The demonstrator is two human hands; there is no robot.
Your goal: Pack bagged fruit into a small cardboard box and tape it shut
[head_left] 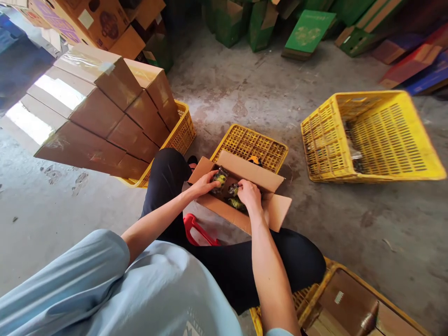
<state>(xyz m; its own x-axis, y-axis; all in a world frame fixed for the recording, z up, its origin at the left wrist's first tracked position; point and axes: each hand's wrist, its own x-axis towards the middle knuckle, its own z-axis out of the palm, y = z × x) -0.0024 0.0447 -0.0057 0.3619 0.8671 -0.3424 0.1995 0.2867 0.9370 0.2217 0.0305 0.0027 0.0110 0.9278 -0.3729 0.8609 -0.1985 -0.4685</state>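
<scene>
Blue shirt (164,289) nearest. Left hand (206,183): fingers closed on wrapped pack (220,178) in box (250,171). Right hand (250,193): fingers pinching small pack (233,188), green pack (237,203) below. Hard pinch could tear film; uneven push could tip box, seemingly braced by leg (294,256).

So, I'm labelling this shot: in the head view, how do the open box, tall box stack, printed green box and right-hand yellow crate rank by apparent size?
Largest to smallest, as they look:
tall box stack
right-hand yellow crate
open box
printed green box
</scene>
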